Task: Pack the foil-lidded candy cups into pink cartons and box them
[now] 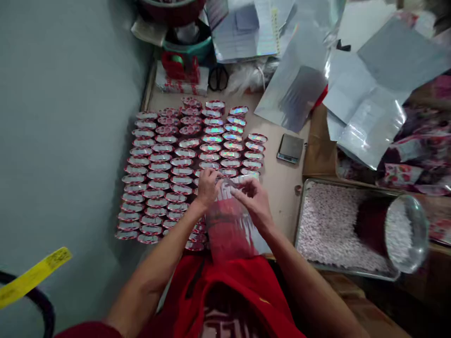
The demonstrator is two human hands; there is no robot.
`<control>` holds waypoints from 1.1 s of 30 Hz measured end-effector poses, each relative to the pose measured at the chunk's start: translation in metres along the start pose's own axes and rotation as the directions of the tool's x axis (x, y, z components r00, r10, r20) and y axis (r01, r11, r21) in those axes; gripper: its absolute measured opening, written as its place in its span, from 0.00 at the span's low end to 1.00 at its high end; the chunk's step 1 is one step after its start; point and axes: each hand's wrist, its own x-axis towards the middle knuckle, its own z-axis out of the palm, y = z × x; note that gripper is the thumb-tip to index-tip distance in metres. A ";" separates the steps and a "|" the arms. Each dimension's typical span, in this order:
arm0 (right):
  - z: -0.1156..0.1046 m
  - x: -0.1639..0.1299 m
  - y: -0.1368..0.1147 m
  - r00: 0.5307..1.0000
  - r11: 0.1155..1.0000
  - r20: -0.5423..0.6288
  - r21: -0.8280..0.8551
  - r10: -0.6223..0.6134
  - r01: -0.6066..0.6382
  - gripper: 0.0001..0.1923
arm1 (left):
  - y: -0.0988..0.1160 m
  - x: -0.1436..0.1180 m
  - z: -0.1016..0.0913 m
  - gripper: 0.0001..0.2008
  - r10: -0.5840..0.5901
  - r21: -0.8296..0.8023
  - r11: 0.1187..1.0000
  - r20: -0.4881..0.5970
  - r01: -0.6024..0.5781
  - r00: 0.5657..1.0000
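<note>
In front of my body, both hands are at the upper end of a clear plastic bag, and the red of my clothes shows through it. My left hand has its fingers closed on the bag's upper left edge. On the opposite side my right hand pinches the edge with curled fingers. Rows of small open pouches with red-patterned sides and silvery rims stand left of and beyond the bag. Some of these pouches are hidden behind my hands and left forearm.
A small digital scale lies to the right. Beside it a metal tray holds pale pellets and a tipped clear container. Plastic sheets, black scissors and a red tape dispenser are farther back. A wall bounds the left.
</note>
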 end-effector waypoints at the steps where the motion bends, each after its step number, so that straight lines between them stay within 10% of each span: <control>1: 0.004 0.008 -0.002 0.999 0.997 0.014 0.068 0.043 -0.044 0.20 | -0.001 0.002 -0.003 0.08 -0.094 -0.140 0.986 0.006 0.094 0.996; 8: 0.023 0.041 -0.006 0.958 0.936 0.088 0.209 0.271 -0.284 0.18 | 0.001 0.012 -0.031 0.30 -0.352 -0.711 0.438 0.428 0.551 0.832; 16: 0.040 0.056 0.017 0.973 0.967 0.071 0.119 0.219 -0.227 0.24 | 0.000 0.009 -0.049 0.16 -0.355 -0.550 0.685 0.321 0.478 0.878; 22: 0.028 0.058 0.025 0.918 0.930 0.230 -0.260 0.322 -0.261 0.38 | -0.004 0.027 -0.075 0.12 -0.370 -0.303 0.873 0.097 0.382 0.924; 26: 0.019 0.061 0.000 0.808 0.927 0.462 -0.250 0.367 -0.278 0.39 | -0.006 0.040 -0.110 0.14 -0.355 -0.329 0.848 0.229 0.415 0.906; 33: 0.071 0.109 -0.017 0.804 0.956 0.518 -0.145 0.293 -0.255 0.49 | 0.003 0.048 -0.157 0.16 -0.327 -0.335 0.837 0.327 0.433 0.886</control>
